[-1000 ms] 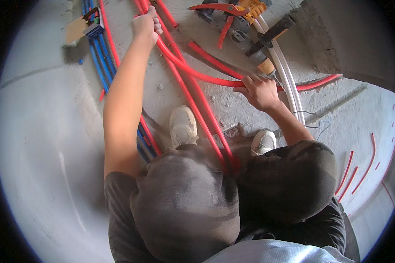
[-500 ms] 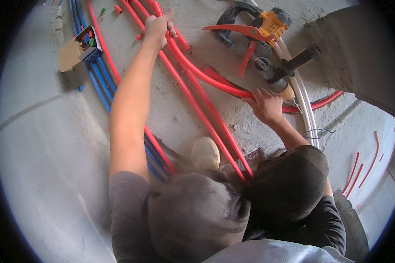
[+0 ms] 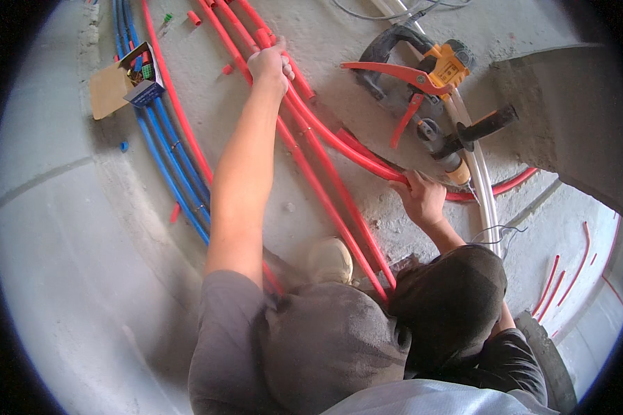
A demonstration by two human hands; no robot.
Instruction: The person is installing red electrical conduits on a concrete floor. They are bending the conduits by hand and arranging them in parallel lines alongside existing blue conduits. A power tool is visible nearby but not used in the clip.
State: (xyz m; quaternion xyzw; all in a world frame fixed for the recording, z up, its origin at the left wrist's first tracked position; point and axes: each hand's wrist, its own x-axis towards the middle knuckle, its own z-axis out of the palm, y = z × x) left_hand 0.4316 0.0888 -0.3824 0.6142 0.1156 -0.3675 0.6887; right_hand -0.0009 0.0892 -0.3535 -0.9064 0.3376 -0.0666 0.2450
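My left hand (image 3: 270, 68) is wrapped round a curved red plastic conduit pipe (image 3: 327, 135) near its far part, just nearer to me than a red coupling (image 3: 262, 37). Further along the bend, my right hand (image 3: 423, 199) grips the same pipe, its thumb along the near side. Below the curve, two straight red pipes (image 3: 356, 223) run over the rough concrete toward my feet. One of my light shoes (image 3: 330, 261) stands beside them, between my bent knees.
At the right lie a yellow and black rotary hammer (image 3: 453, 66), a red-handled pipe cutter (image 3: 399, 73) and white pipes (image 3: 483, 187). An opened box of small parts (image 3: 145, 91) rests on blue pipes (image 3: 160, 138) at the left. A concrete block (image 3: 567, 104) rises at the right.
The whole view has shifted, so the floor things appear lower and a little to the right. Both hands keep their hold on the curved pipe, with little visible movement along it.
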